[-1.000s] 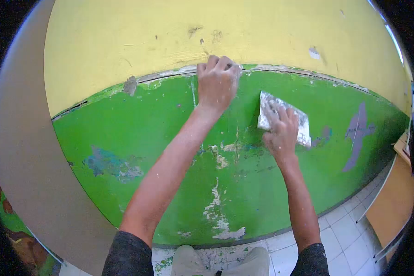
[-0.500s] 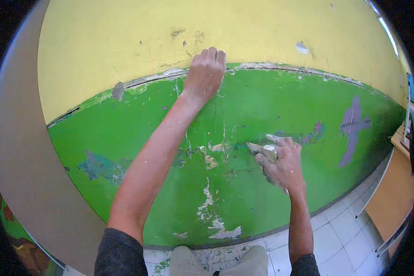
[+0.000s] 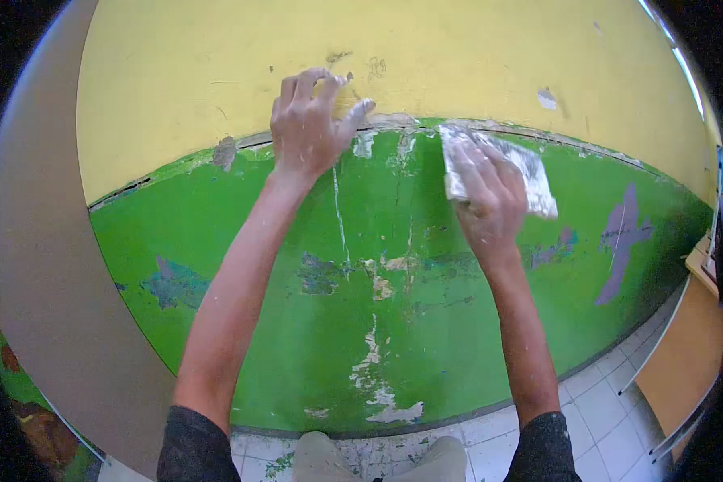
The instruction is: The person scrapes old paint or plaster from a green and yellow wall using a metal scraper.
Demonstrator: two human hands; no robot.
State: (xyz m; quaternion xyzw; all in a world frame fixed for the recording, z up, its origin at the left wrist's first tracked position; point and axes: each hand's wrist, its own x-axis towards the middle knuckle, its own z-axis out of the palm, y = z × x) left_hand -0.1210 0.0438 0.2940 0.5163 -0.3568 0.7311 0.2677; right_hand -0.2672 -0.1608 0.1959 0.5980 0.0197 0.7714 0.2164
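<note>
The left hand [image 3: 307, 128] presses flat on the wall [image 3: 177, 72] with fingers spread, its grip open and holding nothing, the thumb reaching toward the seam [image 3: 394, 122] where yellow paint meets green. Just right of that thumb, pale filler [image 3: 365, 145] is smeared over the seam, with thin white runs trailing down the green below. Further right, the right hand [image 3: 486, 205] has its grip closed on a putty-caked scraper [image 3: 530, 173], the wide blade laid against the wall right at the seam.

As a judgement, the patching is only partly done: the stretch between the two hands looks filled, while the crack left of the left hand and the chipped patches [image 3: 377, 277] well below both hands remain bare. No container of filler is in view; the only putty visible sits on the blade. Tiled floor [image 3: 602, 402] lies below.
</note>
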